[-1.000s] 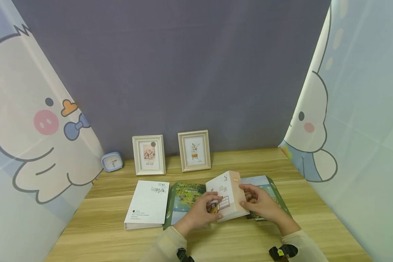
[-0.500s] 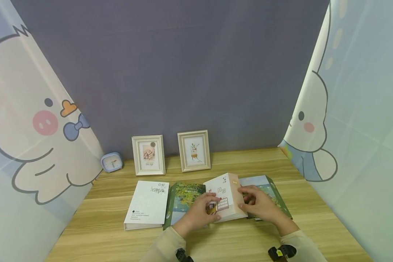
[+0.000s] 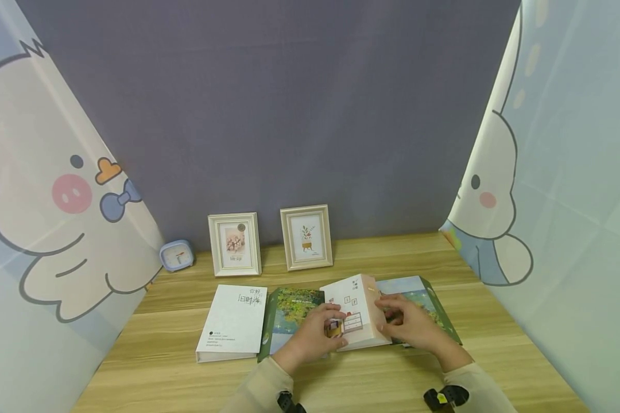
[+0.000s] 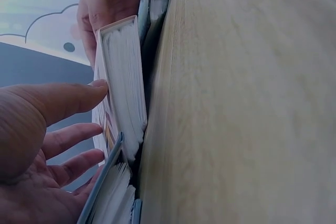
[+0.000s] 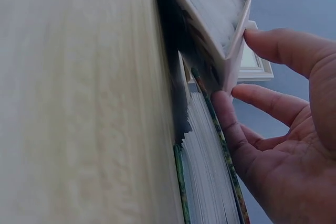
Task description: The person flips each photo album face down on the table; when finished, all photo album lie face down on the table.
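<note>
Overhead: pink photo album (image 3: 355,312) held tilted over an open green album (image 3: 295,312) on the worktop (image 3: 160,355); left hand (image 3: 315,338) and right hand (image 3: 410,327) grasp its sides. Left wrist: thumb on cover. Right wrist: fingers (image 5: 231,129) under its edge.

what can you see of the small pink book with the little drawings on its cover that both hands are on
The small pink book is a thick paper volume with a pale pink cover bearing small square drawings and a framed label. It is closed and tilted, lying on the open green photo album on the wooden table. The left hand holds its front cover; the right hand holds its right edge. The left wrist view shows its white page block.
</note>
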Available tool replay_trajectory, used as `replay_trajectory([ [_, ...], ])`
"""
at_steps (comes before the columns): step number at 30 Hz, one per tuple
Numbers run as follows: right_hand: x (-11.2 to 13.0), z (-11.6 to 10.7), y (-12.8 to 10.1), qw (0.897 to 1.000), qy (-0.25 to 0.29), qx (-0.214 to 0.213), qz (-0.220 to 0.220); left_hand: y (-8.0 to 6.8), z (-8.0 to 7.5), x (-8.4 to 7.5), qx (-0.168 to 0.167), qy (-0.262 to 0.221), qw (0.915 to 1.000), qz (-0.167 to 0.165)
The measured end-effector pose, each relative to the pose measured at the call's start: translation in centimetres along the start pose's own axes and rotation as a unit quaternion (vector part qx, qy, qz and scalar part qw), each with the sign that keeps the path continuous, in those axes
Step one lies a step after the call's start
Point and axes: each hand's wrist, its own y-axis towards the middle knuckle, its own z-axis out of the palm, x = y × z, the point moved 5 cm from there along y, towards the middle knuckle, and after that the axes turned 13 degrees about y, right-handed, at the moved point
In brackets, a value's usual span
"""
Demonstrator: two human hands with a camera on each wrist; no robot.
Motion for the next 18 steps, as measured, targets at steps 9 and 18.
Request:
replay_trajectory([
  [9,0.20,0.00,-0.14,1.000,0.012,0.013,0.003,0.06,0.07,0.10,0.001,0.020,0.9998,-0.002],
  [18,0.04,0.37,-0.13,0.999,0.023,0.037,-0.002,0.01,0.02,0.48,0.004,0.028,0.9996,-0.008],
])
